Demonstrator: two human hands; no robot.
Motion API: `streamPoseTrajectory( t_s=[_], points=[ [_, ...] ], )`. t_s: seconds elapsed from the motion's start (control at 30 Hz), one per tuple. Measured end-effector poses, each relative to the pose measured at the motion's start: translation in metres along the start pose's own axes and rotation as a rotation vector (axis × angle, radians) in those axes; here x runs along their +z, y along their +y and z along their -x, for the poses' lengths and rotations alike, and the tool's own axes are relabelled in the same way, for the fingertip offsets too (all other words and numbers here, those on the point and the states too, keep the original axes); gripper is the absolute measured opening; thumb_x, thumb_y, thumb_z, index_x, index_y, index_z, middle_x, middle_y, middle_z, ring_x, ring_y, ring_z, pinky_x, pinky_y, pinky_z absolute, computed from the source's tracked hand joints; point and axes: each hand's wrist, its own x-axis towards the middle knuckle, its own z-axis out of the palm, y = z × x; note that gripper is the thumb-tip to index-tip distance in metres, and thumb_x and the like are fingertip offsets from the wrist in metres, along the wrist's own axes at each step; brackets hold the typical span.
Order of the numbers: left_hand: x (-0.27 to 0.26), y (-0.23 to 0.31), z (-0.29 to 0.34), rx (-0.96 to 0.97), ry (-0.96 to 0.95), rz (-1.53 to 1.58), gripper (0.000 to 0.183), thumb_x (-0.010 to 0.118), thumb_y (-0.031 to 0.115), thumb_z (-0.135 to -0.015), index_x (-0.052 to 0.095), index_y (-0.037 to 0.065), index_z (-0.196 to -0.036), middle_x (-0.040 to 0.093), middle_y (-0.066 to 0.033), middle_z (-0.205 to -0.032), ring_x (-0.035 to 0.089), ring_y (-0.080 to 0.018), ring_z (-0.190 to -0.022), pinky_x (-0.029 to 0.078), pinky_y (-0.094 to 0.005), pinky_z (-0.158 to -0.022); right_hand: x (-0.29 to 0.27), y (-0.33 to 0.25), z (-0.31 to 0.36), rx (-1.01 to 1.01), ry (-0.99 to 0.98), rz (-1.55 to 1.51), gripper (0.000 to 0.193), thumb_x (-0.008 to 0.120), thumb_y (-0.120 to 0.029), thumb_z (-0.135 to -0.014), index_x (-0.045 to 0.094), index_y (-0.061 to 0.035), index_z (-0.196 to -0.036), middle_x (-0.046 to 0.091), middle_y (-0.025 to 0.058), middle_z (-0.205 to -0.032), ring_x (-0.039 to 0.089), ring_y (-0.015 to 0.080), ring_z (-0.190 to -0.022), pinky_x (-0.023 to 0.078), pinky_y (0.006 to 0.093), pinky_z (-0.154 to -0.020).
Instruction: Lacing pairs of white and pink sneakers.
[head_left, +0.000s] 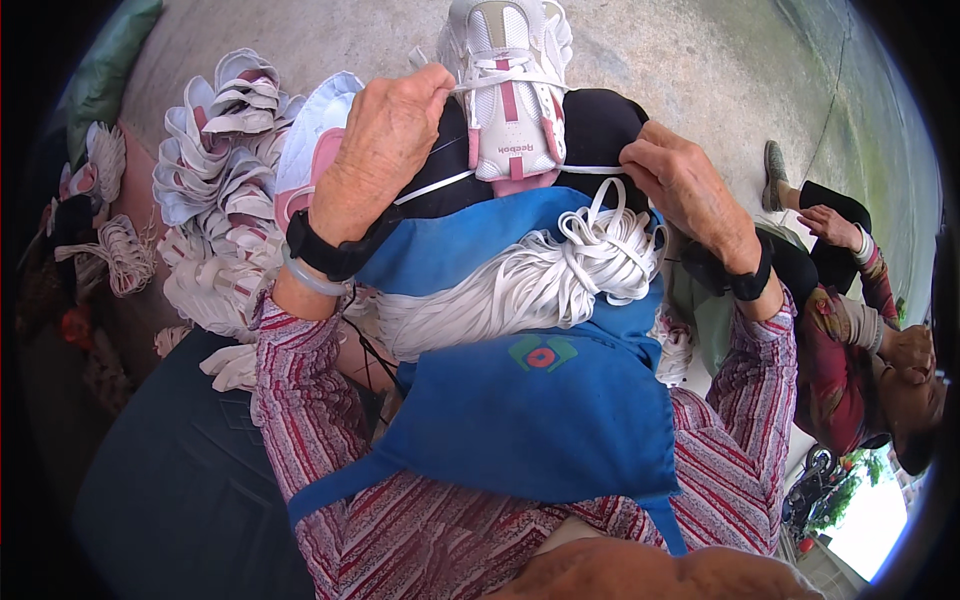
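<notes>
A white and pink sneaker upper [502, 140] lies across my knees, with white lace strung over its top. My left hand [385, 135] is closed in a pinch at the upper's left side, on a white shoelace [470, 87] that leads to the upper. At the right, my right hand [685, 185] pinches another stretch of lace [595, 170], drawn out straight from the upper. A bundle of white shoelaces [510, 285] rests on the blue apron [540, 410] in my lap, looped together at its right end.
Stacked white and pink shoe uppers [225, 190] stand at my left, near more tied lace bundles [125, 255]. A green sack [110, 75] is at the far left. Another person [850, 330] sits close by on the right. Concrete floor [690, 60] lies ahead.
</notes>
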Motion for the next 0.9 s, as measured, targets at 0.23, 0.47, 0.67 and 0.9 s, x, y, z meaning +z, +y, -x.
streamPoseTrajectory(
  t_s=[0.23,0.47,0.67,0.9],
  points=[
    [0.003,0.002,0.000,0.069,0.015,-0.138,0.007,0.051,0.011,-0.089,0.053,0.004,-0.092,0.057,-0.0165,-0.072,0.057,-0.0381,-0.067,0.045,-0.0410,-0.059,0.027,-0.022,-0.019,-0.039,-0.011,0.037,0.015,0.063,-0.007,-0.077,0.058,-0.0051,-0.090,0.049,0.0088,-0.085,0.056,0.0269,-0.071,0.047,0.0366,-0.057],
    [-0.003,-0.001,-0.007,0.143,0.024,-0.044,0.006,0.052,0.009,-0.087,0.051,0.005,-0.091,0.055,-0.0197,-0.071,0.056,-0.0392,-0.070,0.043,-0.0435,-0.061,0.009,-0.014,-0.014,-0.041,-0.076,0.054,0.010,0.059,-0.003,-0.073,0.055,-0.0033,-0.082,0.049,0.0108,-0.084,0.057,0.0284,-0.067,0.047,0.0376,-0.057],
    [-0.009,0.000,-0.012,0.013,-0.082,-0.032,0.006,0.054,0.010,-0.086,0.053,0.004,-0.088,0.057,-0.0174,-0.068,0.059,-0.0344,-0.064,0.045,-0.0387,-0.057,0.031,-0.028,-0.019,-0.084,-0.090,0.047,0.005,0.054,-0.002,-0.077,0.053,-0.0018,-0.082,0.048,0.0119,-0.084,0.058,0.0285,-0.072,0.046,0.0373,-0.058],
    [-0.014,-0.004,-0.018,-0.170,-0.162,0.196,0.010,0.053,0.010,-0.088,0.057,0.002,-0.088,0.064,-0.0067,-0.073,0.062,-0.0146,-0.071,0.049,-0.0278,-0.066,0.021,-0.013,-0.028,0.012,0.204,-0.246,0.009,0.056,-0.004,-0.081,0.055,-0.0012,-0.090,0.050,0.0140,-0.078,0.055,0.0321,-0.069,0.045,0.0393,-0.059]
  ],
)
